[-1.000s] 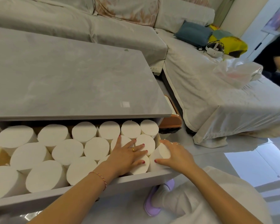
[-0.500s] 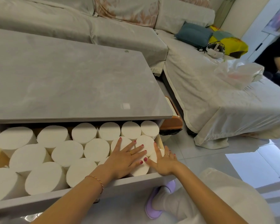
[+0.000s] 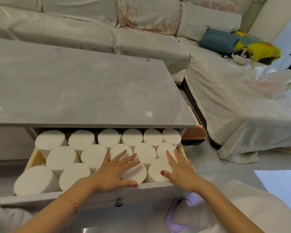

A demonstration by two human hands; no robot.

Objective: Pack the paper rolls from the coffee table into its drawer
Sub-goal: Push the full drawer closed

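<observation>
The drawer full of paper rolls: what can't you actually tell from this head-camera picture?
- How far the drawer runs back and whether more rolls stand there: hidden under the coffee table top.
- Rolls under the left hand and right hand: their tops are partly covered.
- Drawer floor: hidden by the packed paper rolls.
- Table's left end: cut off by the frame edge.

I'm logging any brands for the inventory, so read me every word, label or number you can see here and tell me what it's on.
No text can be read anywhere.
Coffee table: a small pale sticker, too small to show any print.
Paper rolls in the drawer: plain white, unmarked.
Plastic bag on the sofa: a faint pink patch, too blurred to read.
</observation>
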